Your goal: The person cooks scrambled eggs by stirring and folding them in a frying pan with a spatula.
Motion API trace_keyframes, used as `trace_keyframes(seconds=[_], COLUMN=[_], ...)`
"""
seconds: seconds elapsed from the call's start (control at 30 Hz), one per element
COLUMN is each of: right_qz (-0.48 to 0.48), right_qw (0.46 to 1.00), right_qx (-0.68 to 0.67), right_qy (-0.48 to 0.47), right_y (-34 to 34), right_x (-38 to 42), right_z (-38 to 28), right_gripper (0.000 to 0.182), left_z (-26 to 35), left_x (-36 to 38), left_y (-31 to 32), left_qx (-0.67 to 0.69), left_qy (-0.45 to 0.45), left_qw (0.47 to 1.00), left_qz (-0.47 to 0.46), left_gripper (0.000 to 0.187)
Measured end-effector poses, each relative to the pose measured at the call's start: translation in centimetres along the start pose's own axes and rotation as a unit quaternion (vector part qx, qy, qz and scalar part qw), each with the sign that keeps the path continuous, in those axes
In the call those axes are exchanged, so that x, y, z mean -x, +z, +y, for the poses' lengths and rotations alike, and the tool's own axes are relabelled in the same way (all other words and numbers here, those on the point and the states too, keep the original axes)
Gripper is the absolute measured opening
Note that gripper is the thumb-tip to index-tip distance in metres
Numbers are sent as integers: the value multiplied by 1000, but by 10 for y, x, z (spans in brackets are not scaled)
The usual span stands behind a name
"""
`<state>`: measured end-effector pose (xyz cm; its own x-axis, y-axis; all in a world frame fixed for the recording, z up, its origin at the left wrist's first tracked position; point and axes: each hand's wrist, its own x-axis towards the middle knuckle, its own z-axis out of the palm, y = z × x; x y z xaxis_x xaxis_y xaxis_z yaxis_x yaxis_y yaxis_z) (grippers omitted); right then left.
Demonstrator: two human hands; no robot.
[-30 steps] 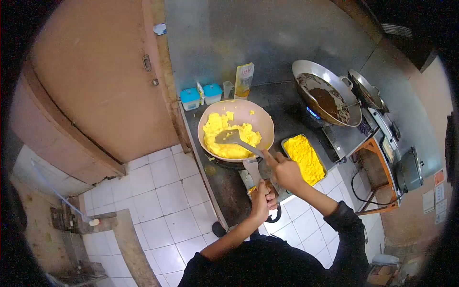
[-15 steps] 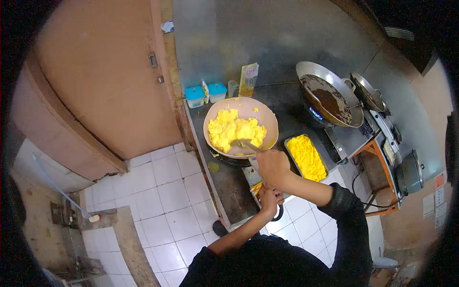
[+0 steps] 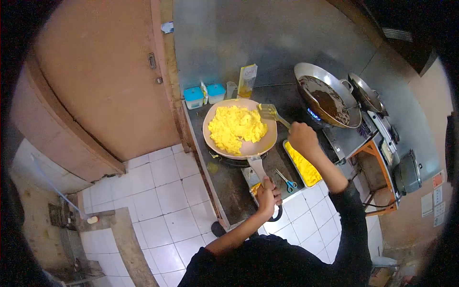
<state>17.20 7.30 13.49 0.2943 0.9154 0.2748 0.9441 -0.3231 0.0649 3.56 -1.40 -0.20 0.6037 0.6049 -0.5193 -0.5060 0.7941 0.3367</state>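
Note:
My left hand [image 3: 267, 195] is wrapped round the handle of a pale frying pan [image 3: 251, 147] on the near burner. Yellow scrambled eggs [image 3: 234, 126] lie heaped across the pan's left and middle. In my right hand [image 3: 304, 139] is a slotted spatula [image 3: 269, 112], its blade over the pan's right rim. A metal tray [image 3: 310, 179] filled with yellow egg stands below my right forearm, partly hidden by it. Scissors with blue handles [image 3: 288, 183] lie between that tray and my left hand.
A large wok of dark oil [image 3: 330, 98] sits over a blue flame at the right, with another pan [image 3: 367, 93] behind it. Blue-lidded tubs [image 3: 193, 97] and an oil pouch [image 3: 247, 81] stand at the back wall. A brown door [image 3: 100, 71] is at left.
My right hand has moved up and right, lifting the spatula from the eggs to the pan's right rim. The scissors have come into view. My left hand stays on the handle.

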Motion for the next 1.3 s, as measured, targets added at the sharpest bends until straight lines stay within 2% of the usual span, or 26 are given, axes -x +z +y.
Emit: trace_keyframes(seconds=[0.03, 0.17, 0.2, 0.23, 0.27, 0.3, 0.33, 0.37, 0.4, 0.47, 0.5, 0.53, 0.6, 0.63, 0.7, 0.77, 0.8, 0.87, 0.93, 1.0, 1.1, 1.2, 1.27, 1.3], right_qz=[-31, -63, -123, -173, -171, -400, -561, -561, -562, -422, -371, -293, -46, -56, -68, -102, -103, -13, 7, 29, -61, -87, -67, -56], right_qw=[999, 997, 963, 868, 868, 876, 732, 707, 707, 825, 845, 853, 922, 941, 957, 973, 973, 969, 970, 969, 963, 943, 970, 972], right_qx=[-4, -38, -15, 10, 7, -197, -364, -404, -404, -375, -365, -347, -289, -258, -205, -93, -94, -76, -64, -53, -16, -8, -30, -36], right_qy=[13, 1, -240, -465, -466, -183, 131, 149, 147, 24, -122, -258, -253, -212, -191, -187, -184, -234, -235, -241, -264, -321, -232, -224], right_y=[18, 98, 113, 119, 117, 114, 113, 114, 114, 109, 111, 112, 113, 103, 79, 84, 80, 58, 22, -15, -54, -32, 22, 40], right_x=[-14, -64, -83, -99, -109, -117, -120, -116, -109, -87, -75, -62, -33, -18, 11, 29, 35, 46, 46, 39, 33, 37, 44, 39], right_z=[-1, 11, 27, 35, 32, 28, 24, 21, 17, 12, 15, 18, 20, 17, 13, 22, 26, 31, 37, 44, 48, 25, 2, -8], right_gripper=[16, 18, 19, 20, 20, 21, 22, 22, 22, 26, 27, 28, 26, 21, 20, 31, 31, 34, 34, 34, 27, 18, 9, 9], left_z=[1, 3, 7, 12, 15, 19, 22, 25, 26, 28, 28, 30, 33, 33, 32, 33, 32, 30, 28, 27, 23, 20, 21, 21], left_x=[-3, -7, -5, 1, 6, 9, 10, 11, 12, 13, 14, 14, 18, 22, 22, 22, 22, 19, 19, 23, 21, 20, 22, 24], left_y=[0, -11, -10, -6, -5, -5, -4, -4, -4, -4, -5, -4, 1, 4, 4, 6, 5, 1, 0, 4, 1, -1, 1, 5], left_qx=[2, -21, -20, -34, -49, -41, -40, -43, -46, -41, -35, -36, -32, -34, -37, -42, -44, -35, -33, -41, -32, -37, -40, -42], left_qy=[-8, -24, -20, -24, -29, -32, -31, -37, -42, -39, -40, -40, -51, -29, -36, -46, -48, -38, -41, 2, 11, 18, 18, 33], left_qw=[1000, 999, 1000, 999, 998, 999, 999, 998, 998, 998, 998, 998, 998, 999, 999, 998, 998, 999, 999, 999, 999, 999, 999, 999], left_qz=[19, 2, 3, 9, 15, 5, 7, 1, -5, -10, -14, -13, 6, 2, -3, 4, 4, -10, 2, 6, -1, 5, 8, 12], left_gripper=[44, 44, 44, 43, 43, 41, 41, 41, 40, 40, 39, 39, 40, 38, 38, 35, 35, 34, 33, 33, 30, 29, 28, 27])
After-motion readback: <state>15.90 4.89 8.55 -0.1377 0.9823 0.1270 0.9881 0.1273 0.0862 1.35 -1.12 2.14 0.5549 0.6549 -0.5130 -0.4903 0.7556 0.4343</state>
